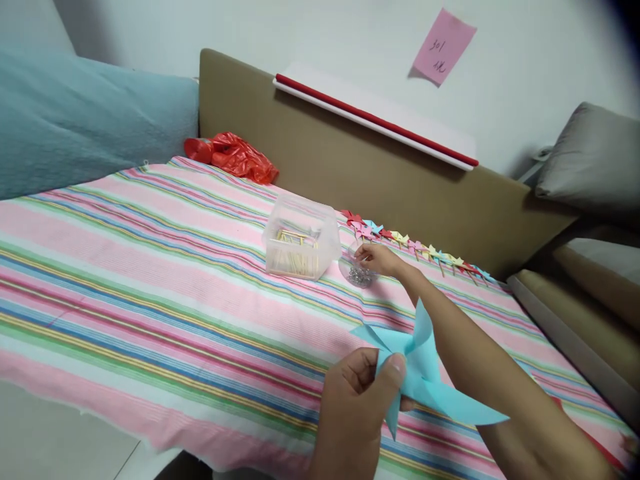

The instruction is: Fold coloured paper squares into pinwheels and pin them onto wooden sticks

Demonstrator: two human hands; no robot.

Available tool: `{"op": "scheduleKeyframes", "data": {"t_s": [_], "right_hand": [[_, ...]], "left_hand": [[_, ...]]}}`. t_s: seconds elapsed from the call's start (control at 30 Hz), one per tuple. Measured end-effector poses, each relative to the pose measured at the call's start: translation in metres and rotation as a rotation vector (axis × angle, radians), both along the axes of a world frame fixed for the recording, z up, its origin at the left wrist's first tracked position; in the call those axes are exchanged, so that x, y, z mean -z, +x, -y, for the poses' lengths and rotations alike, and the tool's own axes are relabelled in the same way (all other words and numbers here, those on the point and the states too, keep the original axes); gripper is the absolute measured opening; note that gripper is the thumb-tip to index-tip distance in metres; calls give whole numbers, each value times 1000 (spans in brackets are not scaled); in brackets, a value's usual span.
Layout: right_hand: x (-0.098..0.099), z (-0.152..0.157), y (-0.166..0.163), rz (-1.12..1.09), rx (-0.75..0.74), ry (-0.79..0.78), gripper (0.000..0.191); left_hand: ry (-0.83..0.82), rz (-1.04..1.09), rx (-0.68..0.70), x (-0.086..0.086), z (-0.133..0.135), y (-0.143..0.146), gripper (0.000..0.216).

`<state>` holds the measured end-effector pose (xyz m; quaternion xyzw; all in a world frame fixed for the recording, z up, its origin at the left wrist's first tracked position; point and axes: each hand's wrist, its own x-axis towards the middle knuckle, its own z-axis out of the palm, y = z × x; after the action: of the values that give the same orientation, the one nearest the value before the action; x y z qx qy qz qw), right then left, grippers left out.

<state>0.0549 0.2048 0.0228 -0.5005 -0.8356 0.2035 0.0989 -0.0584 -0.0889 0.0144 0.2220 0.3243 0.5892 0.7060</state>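
Note:
My left hand (pixel 357 393) pinches a light blue paper pinwheel (pixel 425 373) at its centre, thumb on top, low in the view above the striped cloth. My right hand (pixel 376 259) reaches far forward, its fingers curled over a small clear container of silvery pins (pixel 357 273). Whether it holds a pin is too small to tell. Just left of it stands a clear plastic box of thin sticks (pixel 300 243).
A row of several finished small pinwheels (pixel 420 250) lies along the tan headboard (pixel 380 180). A red plastic bag (pixel 233 157) sits at the far corner. The striped cloth (pixel 150 280) covers the surface. Its front edge runs along the lower left. Cushions sit at left and right.

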Motion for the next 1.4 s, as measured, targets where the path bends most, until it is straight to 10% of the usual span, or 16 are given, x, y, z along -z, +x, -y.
{"op": "scheduleKeyframes", "data": {"t_s": [0.57, 0.73, 0.93, 1.4], "right_hand": [[6, -8, -4, 67, 21, 155, 21], [-19, 71, 64, -87, 80, 302, 24], [16, 206, 146, -39, 103, 124, 18], [74, 281, 156, 86, 256, 442, 45]], "left_hand": [[-14, 35, 53, 8, 1, 22, 61], [-68, -3, -182, -8, -4, -11, 39], [53, 78, -519, -39, -18, -41, 23], [62, -192, -395, -22, -39, 14, 28]]}}
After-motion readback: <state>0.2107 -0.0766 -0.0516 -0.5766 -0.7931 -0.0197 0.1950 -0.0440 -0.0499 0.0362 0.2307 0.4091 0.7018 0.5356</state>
